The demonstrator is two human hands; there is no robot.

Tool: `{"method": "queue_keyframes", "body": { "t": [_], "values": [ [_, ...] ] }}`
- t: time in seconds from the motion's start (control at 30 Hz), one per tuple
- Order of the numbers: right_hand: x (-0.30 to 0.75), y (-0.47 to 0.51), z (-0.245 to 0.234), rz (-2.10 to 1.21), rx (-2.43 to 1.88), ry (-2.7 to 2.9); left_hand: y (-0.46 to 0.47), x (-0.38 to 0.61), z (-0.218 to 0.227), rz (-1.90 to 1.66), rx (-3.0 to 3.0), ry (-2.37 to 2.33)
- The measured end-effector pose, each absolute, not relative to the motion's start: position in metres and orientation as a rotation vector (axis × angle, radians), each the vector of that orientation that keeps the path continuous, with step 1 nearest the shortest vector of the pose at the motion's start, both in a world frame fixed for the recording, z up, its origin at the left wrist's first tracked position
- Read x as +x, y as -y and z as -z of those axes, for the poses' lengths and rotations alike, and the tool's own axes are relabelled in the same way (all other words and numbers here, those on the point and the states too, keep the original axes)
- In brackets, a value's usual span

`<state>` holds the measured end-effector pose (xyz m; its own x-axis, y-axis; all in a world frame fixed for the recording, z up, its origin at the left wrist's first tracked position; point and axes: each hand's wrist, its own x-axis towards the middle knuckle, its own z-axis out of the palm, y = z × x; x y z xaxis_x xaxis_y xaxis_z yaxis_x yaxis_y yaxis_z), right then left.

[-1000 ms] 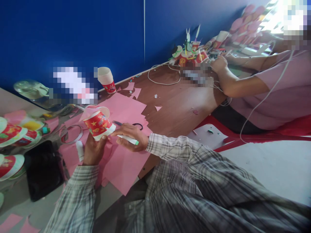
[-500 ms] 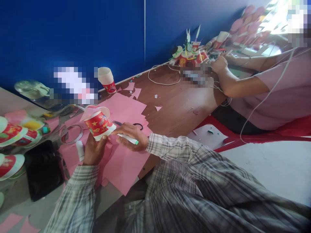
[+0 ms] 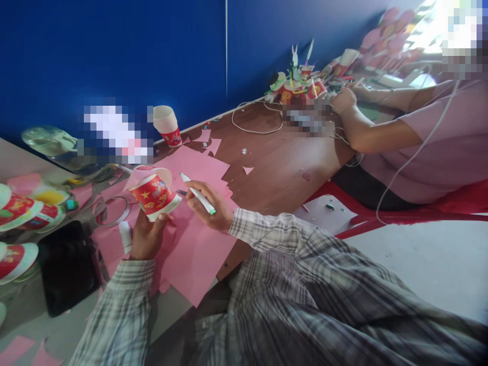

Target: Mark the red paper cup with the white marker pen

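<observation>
Right hand [image 3: 212, 203] has lifted off the paper cup [image 3: 154, 195]; the white marker [image 3: 197, 193], flat against the cup half a second ago, now angles up with its tip just beside the rim, so marking looks paused. Right fingers wrap the marker. Left hand [image 3: 144, 235] fingers grip the cup's base, cup tilted, red with star print, above pink paper sheets [image 3: 194, 254] on the table [image 3: 278, 168].
</observation>
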<state>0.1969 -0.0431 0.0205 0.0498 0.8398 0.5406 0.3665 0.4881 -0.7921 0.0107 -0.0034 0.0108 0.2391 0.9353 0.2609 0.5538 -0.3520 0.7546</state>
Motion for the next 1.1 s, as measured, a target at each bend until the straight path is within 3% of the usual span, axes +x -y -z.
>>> {"method": "queue_keyframes", "body": {
  "t": [0.37,1.1],
  "values": [
    [0.193,0.040,-0.018,-0.545,-1.043,1.562,0.005,0.012,-0.010,-0.995,1.913,-1.189],
    [0.194,0.043,-0.023,-0.552,-0.993,1.619,0.008,0.015,-0.016,-1.090,1.990,-1.384]
  ]
}}
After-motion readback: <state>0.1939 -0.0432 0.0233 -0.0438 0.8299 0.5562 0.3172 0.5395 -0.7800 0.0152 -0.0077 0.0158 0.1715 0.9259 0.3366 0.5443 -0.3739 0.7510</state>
